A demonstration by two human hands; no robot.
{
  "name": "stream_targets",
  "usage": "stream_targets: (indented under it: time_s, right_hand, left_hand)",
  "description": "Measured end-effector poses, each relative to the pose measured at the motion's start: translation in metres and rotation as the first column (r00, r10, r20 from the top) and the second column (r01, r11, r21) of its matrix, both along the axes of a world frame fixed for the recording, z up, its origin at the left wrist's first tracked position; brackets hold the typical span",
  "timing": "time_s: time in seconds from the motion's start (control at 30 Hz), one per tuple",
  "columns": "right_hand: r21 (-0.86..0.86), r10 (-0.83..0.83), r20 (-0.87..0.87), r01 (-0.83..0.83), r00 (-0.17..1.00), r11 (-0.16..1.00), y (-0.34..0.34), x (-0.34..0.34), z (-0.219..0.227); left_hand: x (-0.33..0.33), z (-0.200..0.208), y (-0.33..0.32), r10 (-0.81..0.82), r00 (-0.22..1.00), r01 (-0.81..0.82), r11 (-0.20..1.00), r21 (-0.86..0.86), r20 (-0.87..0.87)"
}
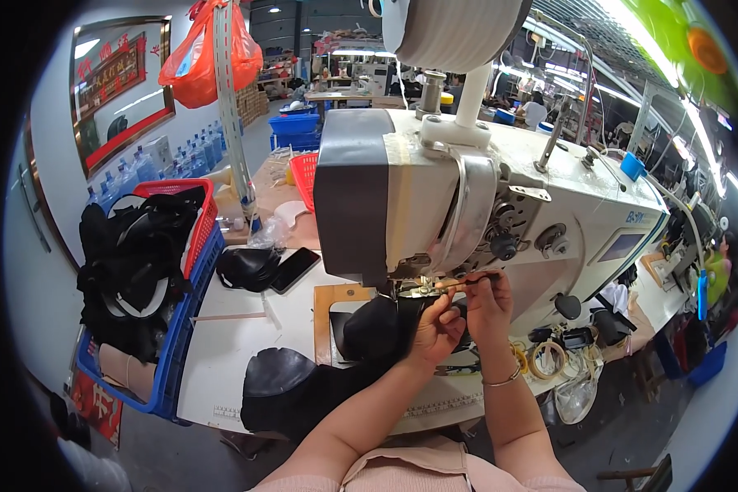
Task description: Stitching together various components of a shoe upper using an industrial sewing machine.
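A large white and grey sewing machine (443, 189) stands in front of me. My right hand (489, 310) is raised beside its needle area, fingers pinched on a thin, brownish, stick-like tool (466, 284) that points left toward the metal presser foot (422, 289); its exact kind is too small to tell. Just below the tool, my left hand (439, 330) has its thumb and forefinger close together near the foot; anything between them is hidden. Black sewn work (375, 326) with a rounded, shiny part lies left of the needle, and a black piece (280, 373) of it spreads over the table under my left forearm.
A blue crate (184, 361) and a red basket (209, 225) at left hold black pieces. A phone (295, 271) lies beside a black rounded piece (248, 268). Tape rolls (547, 359) and small parts sit right of my hands. A thread cone (455, 37) hangs overhead.
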State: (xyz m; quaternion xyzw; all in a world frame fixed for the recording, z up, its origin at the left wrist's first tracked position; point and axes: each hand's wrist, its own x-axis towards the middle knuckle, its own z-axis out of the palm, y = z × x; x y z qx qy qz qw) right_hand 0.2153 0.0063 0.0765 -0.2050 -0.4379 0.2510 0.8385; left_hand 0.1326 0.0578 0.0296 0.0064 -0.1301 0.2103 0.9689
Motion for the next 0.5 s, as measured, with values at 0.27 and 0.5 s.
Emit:
stream_targets:
  time_s: [0.27, 0.5]
  right_hand:
    - [-0.047, 0.028, 0.001, -0.028, 1.0, 0.998, 0.003, 0.003, -0.003]
    - [-0.096, 0.055, -0.045, -0.059, 0.997, 0.994, 0.005, 0.003, -0.002]
  left_hand:
    - [0.0, -0.001, 0.0, 0.035, 0.999, -0.035, 0.999, -0.012, -0.034]
    - [-0.002, 0.006, -0.003, 0.054, 0.997, -0.054, 0.999, 0.001, -0.046]
